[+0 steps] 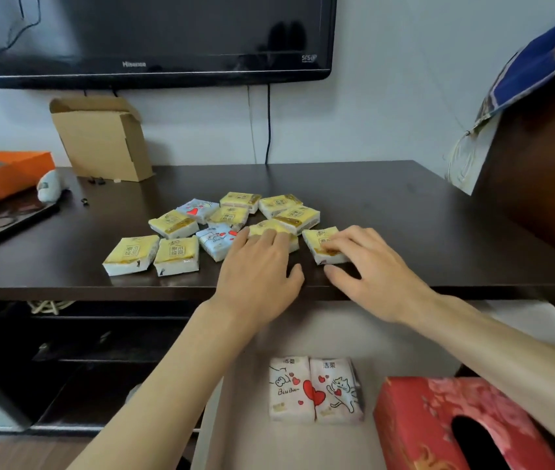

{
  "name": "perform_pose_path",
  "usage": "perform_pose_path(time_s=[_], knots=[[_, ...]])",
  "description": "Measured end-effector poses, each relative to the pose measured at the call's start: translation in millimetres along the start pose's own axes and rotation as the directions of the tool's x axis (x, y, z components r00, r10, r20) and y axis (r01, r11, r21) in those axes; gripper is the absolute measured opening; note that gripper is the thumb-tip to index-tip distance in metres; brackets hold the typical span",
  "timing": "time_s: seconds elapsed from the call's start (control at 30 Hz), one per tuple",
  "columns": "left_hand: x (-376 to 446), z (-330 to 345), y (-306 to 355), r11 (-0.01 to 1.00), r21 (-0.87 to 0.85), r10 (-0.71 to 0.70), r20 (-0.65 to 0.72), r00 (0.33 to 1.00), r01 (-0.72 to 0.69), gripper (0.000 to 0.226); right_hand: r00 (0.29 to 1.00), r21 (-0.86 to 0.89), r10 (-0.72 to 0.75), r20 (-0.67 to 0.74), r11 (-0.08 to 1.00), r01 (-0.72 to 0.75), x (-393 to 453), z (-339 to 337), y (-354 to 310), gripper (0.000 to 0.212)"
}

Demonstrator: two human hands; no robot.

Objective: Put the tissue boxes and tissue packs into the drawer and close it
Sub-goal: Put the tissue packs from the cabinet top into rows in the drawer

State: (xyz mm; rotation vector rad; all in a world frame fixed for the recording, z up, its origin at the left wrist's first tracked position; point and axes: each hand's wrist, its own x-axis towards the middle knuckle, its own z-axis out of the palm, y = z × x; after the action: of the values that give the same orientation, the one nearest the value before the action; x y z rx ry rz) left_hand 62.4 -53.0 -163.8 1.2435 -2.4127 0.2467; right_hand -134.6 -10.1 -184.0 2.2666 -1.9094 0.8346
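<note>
On the dark tabletop lie nine yellow tissue packs and two blue ones. Both hands rest flat with fingers spread, gripping nothing yet: the left hand on one yellow pack, the right hand on another. Below, the open drawer holds two white heart-printed packs and one red tissue box.

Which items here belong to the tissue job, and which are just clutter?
Job: yellow and blue tissue packs on the table, two white packs and red tissue box in the open drawer.
Clutter: cardboard box, orange bag, TV.
</note>
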Motion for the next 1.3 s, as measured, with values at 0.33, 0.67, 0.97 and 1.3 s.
perform_pose_path(time_s=[0.33, 0.67, 0.97, 1.3], knots=[[-13, -16, -6, 0.968, -0.249, 0.056, 0.142, 0.988, -0.019, 0.027, 0.977, 0.121, -0.048, 0.208, 0.992, 0.023, 1, -38, 9, 0.018], [-6, -27, -14, 0.947, -0.319, 0.084, 0.313, 0.946, 0.021, 0.023, 0.912, 0.033, 0.071, 0.404, 0.995, -0.093, 15, -55, -5, 0.029], [-45, -37, -5, 0.873, -0.488, 0.052, 0.148, 0.988, 0.027, 0.034, 0.956, 0.158, 0.105, 0.273, 0.976, -0.152, -22, -65, -18, 0.040], [-135, -34, 0, 0.887, -0.444, 0.329, 0.415, 0.848, -0.127, 0.044, 0.793, -0.012, -0.021, 0.608, 0.999, 0.035, -114, -41, -67, 0.039]])
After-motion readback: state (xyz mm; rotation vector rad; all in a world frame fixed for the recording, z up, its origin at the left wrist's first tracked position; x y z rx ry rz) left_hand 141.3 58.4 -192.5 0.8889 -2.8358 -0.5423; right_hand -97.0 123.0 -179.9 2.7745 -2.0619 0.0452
